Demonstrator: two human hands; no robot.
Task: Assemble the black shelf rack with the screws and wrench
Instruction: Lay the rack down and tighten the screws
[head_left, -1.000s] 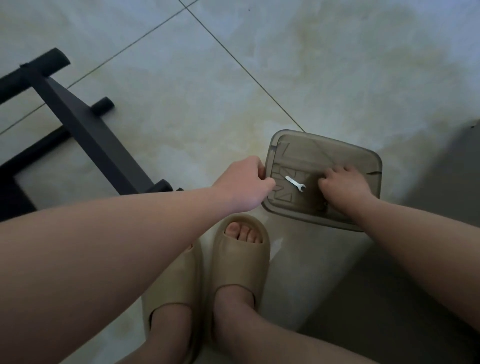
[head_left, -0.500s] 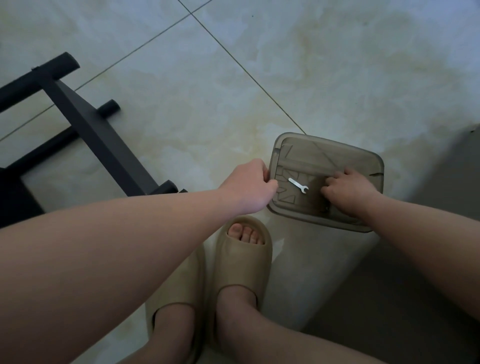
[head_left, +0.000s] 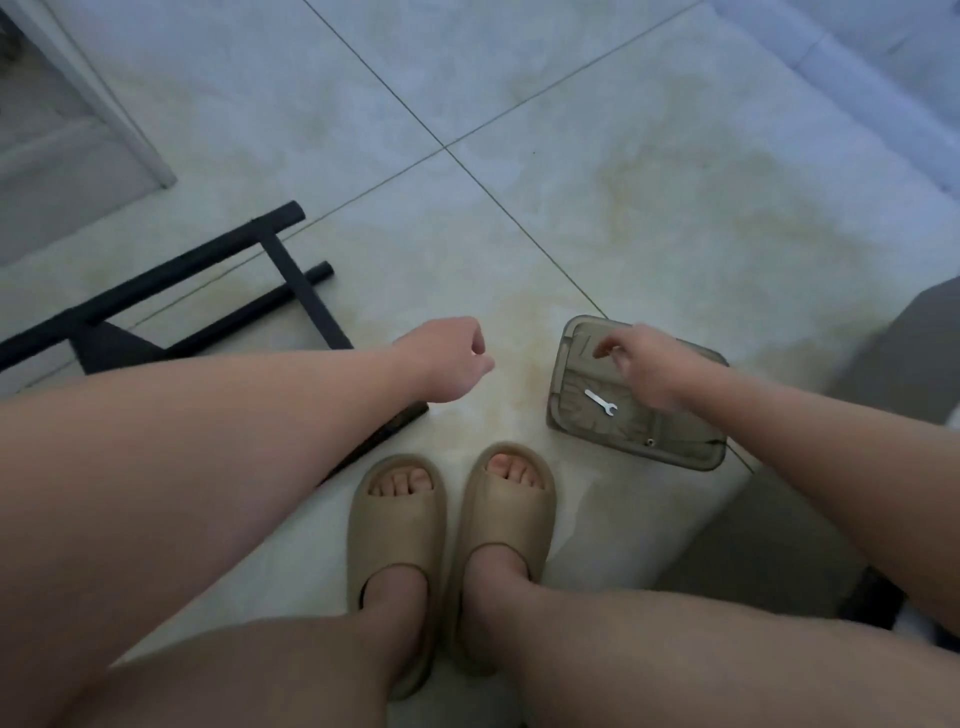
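Down on the tiled floor (head_left: 623, 182) we've got everything spread out around our feet. Biggest bit is the black shelf rack (head_left: 291, 270), lying flat off to the left: two round tubes joined by a flat crossbar, with our left forearm covering its near end. Our tan slippers (head_left: 400, 525) are side by side in the middle, toes pointing away from us.

Just right of the slippers sits a smoky see-through plastic container (head_left: 623, 448) (rectangular, rounded corners), flat on the floor and well apart from the rack.

Our left hand (head_left: 447, 364) hovers in the gap between rack and container, fingers loosely curled with nothing in them. Our right hand (head_left: 654, 369) hangs over the container's far side, fingers bent and the thumb and forefinger tips drawn close together. We honestly can't tell if there's something tiny pinched there or not.

Inside the container, the little silver wrench (head_left: 600, 402) lies at an angle on the bottom, near the left wall. One small screw (head_left: 650, 441) sits by the near wall, a bit to the wrench's right.
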